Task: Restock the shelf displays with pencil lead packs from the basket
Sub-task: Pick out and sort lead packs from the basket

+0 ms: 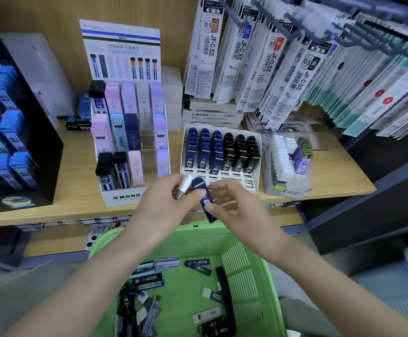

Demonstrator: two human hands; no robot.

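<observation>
The right hand pinched a navy lead pack between thumb and fingers. The pack was tilted above the far rim of the green basket, just in front of the white display tray, which stood on the wooden shelf and held rows of navy and black packs. The left hand had its fingers curled round a white-capped pack, thumb touching the navy lead pack, while loose lead packs lay on the basket floor.
</observation>
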